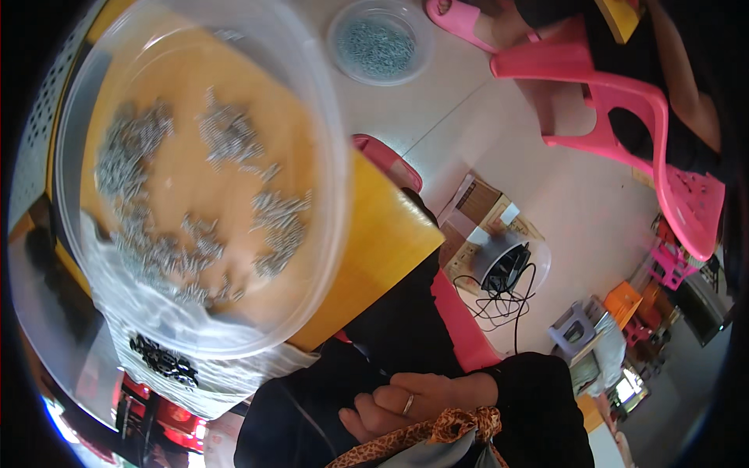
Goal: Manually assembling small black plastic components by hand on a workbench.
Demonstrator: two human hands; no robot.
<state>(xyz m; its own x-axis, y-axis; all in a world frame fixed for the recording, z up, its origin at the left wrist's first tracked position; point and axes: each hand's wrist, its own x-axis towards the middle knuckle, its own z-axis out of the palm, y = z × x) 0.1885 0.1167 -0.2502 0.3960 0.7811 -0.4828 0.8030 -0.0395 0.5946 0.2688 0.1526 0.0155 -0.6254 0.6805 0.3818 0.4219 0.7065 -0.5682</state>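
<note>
My right hand (406, 402) lies against my dark clothing at the bottom, coming out of a black sleeve from the right. Its fingers are curled in, and a ring shows on one of them; anything inside the curl is hidden. Just below it is a knotted leopard-print band (456, 425) with grey cloth. My left hand does not appear. To the left, a large clear round tub (335, 195) sits over the yellow table top (390, 234). Loose clumps of small silvery metal pieces (129, 160), like screws or pins, lie spread inside it, somewhat blurred.
A white plastic bag (226, 382) with small black parts (164, 360) is beside the tub. On the floor are another tub of small pieces (378, 47), a cardboard box (476, 199) and a bin with black cables (507, 265). Another person sits near a pink chair (663, 148).
</note>
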